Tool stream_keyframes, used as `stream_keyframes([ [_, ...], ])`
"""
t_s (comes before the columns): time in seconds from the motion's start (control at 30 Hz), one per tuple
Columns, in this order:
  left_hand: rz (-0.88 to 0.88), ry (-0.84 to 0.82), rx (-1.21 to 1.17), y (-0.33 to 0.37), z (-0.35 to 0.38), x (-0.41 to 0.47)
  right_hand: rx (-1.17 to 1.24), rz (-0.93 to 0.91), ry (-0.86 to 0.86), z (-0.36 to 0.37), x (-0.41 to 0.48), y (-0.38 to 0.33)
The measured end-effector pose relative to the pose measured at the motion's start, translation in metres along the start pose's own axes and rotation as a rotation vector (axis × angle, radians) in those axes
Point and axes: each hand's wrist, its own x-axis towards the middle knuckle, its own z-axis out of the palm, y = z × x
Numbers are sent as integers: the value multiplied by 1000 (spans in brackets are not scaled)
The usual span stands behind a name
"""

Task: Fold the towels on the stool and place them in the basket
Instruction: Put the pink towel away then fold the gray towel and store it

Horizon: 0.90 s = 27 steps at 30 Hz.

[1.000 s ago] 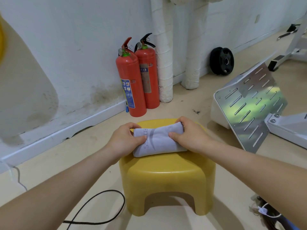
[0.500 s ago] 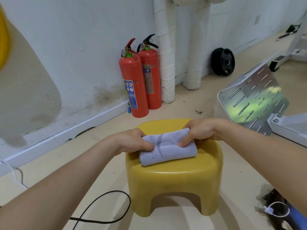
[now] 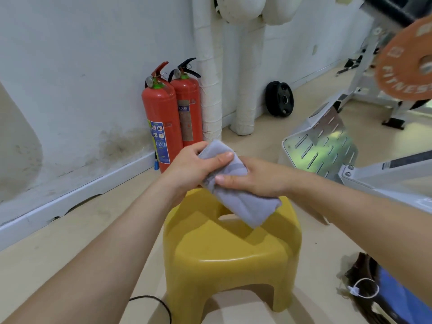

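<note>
Grey towel [image 3: 236, 195] gripped by left hand [image 3: 191, 169] and right hand [image 3: 254, 178] above stool [image 3: 229, 253].

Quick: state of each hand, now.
The left hand grips the folded grey towel.
The right hand grips the same towel.

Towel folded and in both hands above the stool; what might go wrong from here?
1. The left hand and right hand grip only the upper part of the grey towel; its lower end hangs free above the yellow stool, so the fold may open.
2. No basket is clearly in view, so the placement may be misjudged.
3. The black cable lies on the floor by the stool; a foot might catch it.
</note>
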Motion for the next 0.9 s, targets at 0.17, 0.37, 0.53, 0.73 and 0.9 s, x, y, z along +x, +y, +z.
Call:
stream_keyframes([
  [0.17, 91, -40, -155, 28, 48, 37, 118, 177, 337, -44, -39, 10],
  [0.37, 193, -342, -77, 53, 117, 30, 451, 366, 129, -69, -108, 38],
  [0.53, 117, -287, 24, 61, 171, 6, 583, 383, 152, -71, -162, 78],
  [0.73, -116, -341, -200, 38, 271, -29, 909, 360, 524, -61, -217, 160],
  [0.9, -11, -443, -105, 12, 372, -36, 1156, 477, 695, -61, -261, 242],
])
